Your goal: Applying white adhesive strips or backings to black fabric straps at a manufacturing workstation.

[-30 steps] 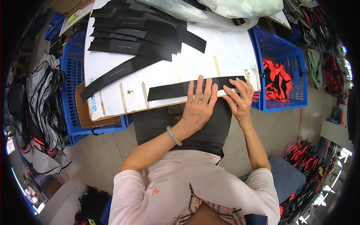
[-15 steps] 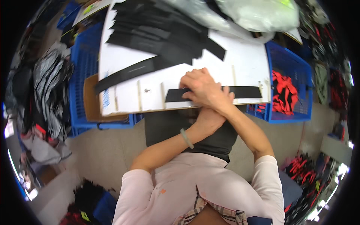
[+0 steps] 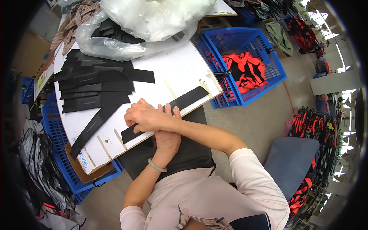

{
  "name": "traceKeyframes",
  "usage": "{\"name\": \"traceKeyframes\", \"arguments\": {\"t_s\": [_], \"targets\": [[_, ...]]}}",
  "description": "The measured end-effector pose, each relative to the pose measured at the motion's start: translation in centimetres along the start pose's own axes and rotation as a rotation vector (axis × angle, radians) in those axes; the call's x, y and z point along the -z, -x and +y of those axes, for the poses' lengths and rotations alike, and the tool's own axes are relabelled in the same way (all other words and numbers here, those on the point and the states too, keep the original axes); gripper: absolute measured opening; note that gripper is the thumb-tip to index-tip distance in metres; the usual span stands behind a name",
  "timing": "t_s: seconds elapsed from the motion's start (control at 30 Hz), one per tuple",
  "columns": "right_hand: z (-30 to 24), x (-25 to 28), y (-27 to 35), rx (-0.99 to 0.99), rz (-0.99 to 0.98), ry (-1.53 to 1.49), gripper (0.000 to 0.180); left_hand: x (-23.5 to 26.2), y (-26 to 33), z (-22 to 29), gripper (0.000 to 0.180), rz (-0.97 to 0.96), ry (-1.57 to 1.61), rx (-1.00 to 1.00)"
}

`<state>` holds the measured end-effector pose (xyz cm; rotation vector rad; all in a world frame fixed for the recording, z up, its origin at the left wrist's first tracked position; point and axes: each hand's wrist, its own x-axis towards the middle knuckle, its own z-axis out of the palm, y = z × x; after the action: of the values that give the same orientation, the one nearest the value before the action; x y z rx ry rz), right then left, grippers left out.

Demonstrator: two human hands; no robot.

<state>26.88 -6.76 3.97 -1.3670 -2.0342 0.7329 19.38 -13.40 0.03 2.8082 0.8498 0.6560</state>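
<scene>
A long black strip (image 3: pixel 189 99) lies along the near edge of a white board (image 3: pixel 180 73). My right hand (image 3: pixel 143 117) reaches across to the strip's left end, fingers curled down on it. My left hand (image 3: pixel 167 141) lies under the right forearm, so my wrists are crossed; its fingertips show past the wrist, flat on the strip's middle. A pale green bracelet (image 3: pixel 157 165) sits on my left wrist. Farther left on the board is a pile of several similar black strips (image 3: pixel 96 86).
A clear plastic bag (image 3: pixel 153 23) with more black pieces lies at the board's far side. A blue crate (image 3: pixel 264 57) with red and black garments stands to the right. Another blue crate (image 3: pixel 57 153) sits under the board at the left. Bundles of bags line the floor at the right.
My right hand has slid left along the strip and crossed over my left wrist. A second ago the two hands lay side by side near the strip's right part.
</scene>
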Motion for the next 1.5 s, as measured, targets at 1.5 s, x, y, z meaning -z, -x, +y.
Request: {"name": "traceKeyframes", "arguments": {"t_s": [1.5], "targets": [[-1.3, -0.9, -11.4, -0.085, 0.426, 0.097, 0.017, 13.9, 5.8, -19.3, 0.061, 0.097, -0.111, 0.234]]}}
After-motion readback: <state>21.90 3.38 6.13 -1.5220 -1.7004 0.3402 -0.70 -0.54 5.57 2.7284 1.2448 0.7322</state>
